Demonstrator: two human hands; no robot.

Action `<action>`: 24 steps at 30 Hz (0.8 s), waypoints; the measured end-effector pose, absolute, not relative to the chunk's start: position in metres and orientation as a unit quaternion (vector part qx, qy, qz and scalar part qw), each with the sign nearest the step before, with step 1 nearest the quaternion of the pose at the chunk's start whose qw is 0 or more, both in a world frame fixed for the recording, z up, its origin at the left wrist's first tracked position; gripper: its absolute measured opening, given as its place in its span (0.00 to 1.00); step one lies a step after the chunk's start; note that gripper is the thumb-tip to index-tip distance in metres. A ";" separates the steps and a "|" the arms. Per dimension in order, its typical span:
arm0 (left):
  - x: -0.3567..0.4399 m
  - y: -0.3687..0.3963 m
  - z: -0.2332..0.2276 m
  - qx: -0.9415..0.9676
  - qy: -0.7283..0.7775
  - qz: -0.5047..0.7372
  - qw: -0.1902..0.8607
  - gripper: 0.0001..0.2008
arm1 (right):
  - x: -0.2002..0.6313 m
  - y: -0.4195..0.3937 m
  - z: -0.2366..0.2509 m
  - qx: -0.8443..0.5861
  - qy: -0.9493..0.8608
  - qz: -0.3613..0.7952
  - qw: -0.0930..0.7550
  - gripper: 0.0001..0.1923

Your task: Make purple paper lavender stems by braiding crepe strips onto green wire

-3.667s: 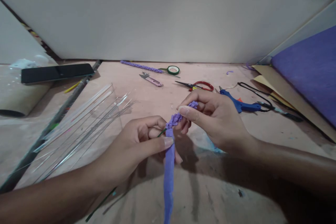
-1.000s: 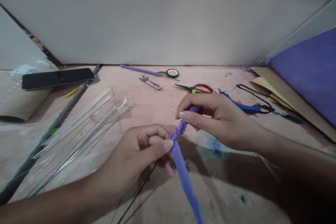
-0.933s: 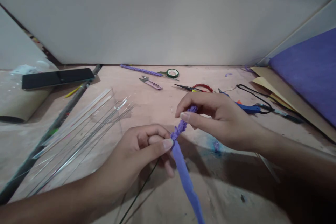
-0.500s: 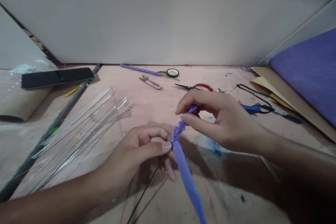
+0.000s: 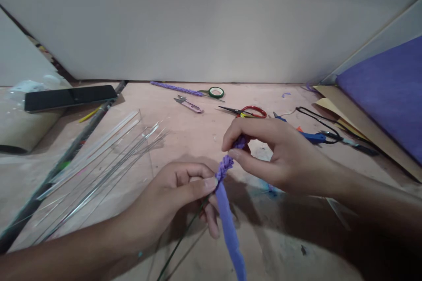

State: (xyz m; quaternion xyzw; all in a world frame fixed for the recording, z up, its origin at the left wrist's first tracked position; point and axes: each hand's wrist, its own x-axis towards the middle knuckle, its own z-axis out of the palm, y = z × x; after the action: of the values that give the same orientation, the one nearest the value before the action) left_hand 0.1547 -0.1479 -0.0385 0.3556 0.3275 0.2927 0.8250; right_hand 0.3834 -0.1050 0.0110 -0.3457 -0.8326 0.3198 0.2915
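Two hands (image 5: pixel 171 202), one scissors (image 5: pixel 245 111) (red-handled), one phone (image 5: pixel 70 97).

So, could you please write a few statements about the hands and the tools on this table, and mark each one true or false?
1. Both hands grip the purple paper strip. True: the left hand pinches it low, and the right hand holds its twisted top.
2. The red-handled scissors are in the right hand. False: they lie on the table beyond the hands.
3. A green tape roll lies near the far wall. True.
4. The black phone lies to the person's right. False: it is at the far left.
5. A thin green wire runs down from the left hand. True.
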 end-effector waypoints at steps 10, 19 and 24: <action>0.154 -0.151 -0.037 0.438 0.363 0.306 0.763 0.14 | 0.383 -0.099 0.007 -0.382 -0.804 0.371 0.266 0.05; 0.157 -0.149 -0.042 0.353 0.326 0.288 0.828 0.14 | 0.382 -0.105 0.009 -0.369 -0.816 0.343 0.282 0.06; 0.156 -0.148 -0.042 0.354 0.317 0.279 0.834 0.16 | 0.382 -0.108 0.010 -0.360 -0.818 0.345 0.287 0.10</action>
State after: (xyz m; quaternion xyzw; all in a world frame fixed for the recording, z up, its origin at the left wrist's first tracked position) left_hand 0.1558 -0.1477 -0.0421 0.3542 0.3170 0.2794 0.8342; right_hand 0.3822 -0.1075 0.0101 -0.3599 -0.8178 0.3450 0.2873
